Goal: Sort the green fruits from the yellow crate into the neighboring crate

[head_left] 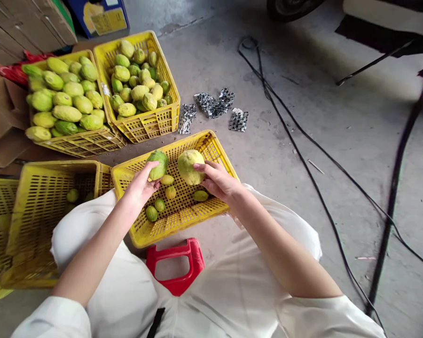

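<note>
My left hand is closed around a green citrus fruit, its thumb lying along the upper side. A larger, pale yellow-green citrus fruit is gripped in my right hand, thumb on its near face. Both fruits are held up over a yellow plastic crate between my knees, a small gap apart. Inside that crate lie several smaller fruits, among them a yellowish one and a dark green one. My fingers behind the fruits are partly hidden.
Two yellow crates heaped with fruit stand at the upper left. Nearer, another crate holds a few. Foil wrappers, a red plastic stool and black cables are on the floor. A parked vehicle is at upper right.
</note>
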Action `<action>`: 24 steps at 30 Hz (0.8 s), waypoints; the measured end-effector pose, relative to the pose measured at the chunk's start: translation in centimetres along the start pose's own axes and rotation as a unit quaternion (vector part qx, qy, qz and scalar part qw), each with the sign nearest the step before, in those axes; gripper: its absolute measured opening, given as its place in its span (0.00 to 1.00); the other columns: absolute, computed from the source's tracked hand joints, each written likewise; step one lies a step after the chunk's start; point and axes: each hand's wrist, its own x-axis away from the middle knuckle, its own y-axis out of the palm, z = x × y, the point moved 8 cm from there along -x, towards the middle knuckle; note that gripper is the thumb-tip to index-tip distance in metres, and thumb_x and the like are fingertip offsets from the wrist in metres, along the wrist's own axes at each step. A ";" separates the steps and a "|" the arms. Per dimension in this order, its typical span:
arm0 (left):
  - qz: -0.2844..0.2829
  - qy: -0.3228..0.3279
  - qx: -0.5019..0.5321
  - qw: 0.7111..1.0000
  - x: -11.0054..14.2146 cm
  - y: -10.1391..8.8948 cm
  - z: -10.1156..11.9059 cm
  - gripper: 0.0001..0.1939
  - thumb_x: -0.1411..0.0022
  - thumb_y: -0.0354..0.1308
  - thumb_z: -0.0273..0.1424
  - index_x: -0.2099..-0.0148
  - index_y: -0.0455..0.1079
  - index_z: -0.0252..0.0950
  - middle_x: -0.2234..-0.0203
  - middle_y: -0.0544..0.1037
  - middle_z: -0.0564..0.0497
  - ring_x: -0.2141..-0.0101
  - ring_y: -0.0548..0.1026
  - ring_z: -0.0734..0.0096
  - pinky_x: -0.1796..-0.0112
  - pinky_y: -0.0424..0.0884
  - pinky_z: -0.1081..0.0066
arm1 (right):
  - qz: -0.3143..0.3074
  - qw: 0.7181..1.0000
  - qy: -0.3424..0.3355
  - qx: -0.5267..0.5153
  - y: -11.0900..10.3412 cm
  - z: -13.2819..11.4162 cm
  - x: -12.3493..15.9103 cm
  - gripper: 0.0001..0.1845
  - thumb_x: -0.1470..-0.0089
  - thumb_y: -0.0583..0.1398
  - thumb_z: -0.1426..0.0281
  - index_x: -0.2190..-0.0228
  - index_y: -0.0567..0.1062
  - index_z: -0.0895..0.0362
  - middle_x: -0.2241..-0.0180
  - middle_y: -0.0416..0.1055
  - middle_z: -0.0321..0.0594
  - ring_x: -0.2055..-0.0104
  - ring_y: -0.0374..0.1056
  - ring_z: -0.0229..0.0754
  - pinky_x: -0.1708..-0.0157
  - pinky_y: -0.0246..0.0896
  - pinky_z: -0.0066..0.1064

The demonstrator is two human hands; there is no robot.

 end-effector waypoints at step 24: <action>0.028 0.060 0.080 0.995 0.5 -0.5 0.5 0.19 0.48 0.77 0.34 0.60 0.71 0.40 0.68 0.78 0.53 0.70 0.76 0.71 0.64 0.75 0.69 | -0.010 0.996 -0.086 0.006 0.4 -1.7 0.2 0.40 0.70 0.82 0.59 0.56 0.75 0.53 0.52 0.82 0.46 0.41 0.76 0.57 0.36 0.71 0.48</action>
